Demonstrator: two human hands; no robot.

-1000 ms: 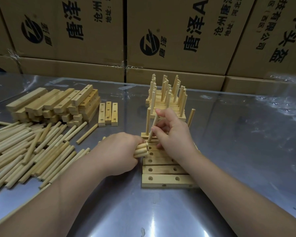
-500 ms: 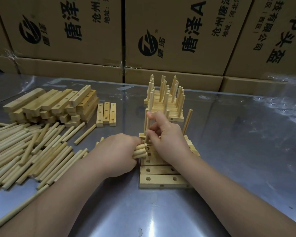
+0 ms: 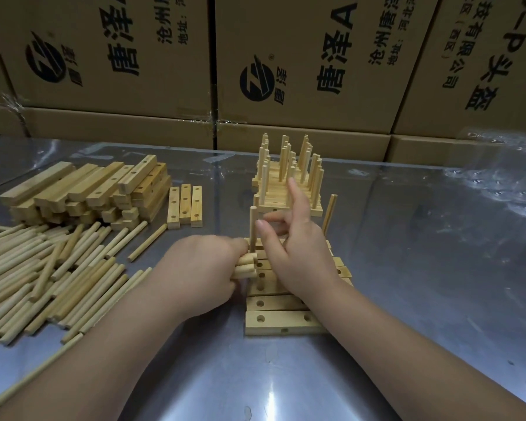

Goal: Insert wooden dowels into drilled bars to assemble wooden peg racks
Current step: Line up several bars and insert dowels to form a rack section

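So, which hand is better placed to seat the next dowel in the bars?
Probably right. The right hand is open and free above the drilled bars, beside the dowel bundle that the left hand grips.

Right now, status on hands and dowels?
Left hand grips spare dowels. Right hand, fingers spread, beside upright dowel. Near bars unfilled, nothing in the way.

On the metal surface [image 3: 407, 268], loose round wooden dowels [image 3: 43, 268] lie left of the drilled wooden bars [image 3: 283, 322]; finished peg racks [image 3: 286, 189] stand behind.
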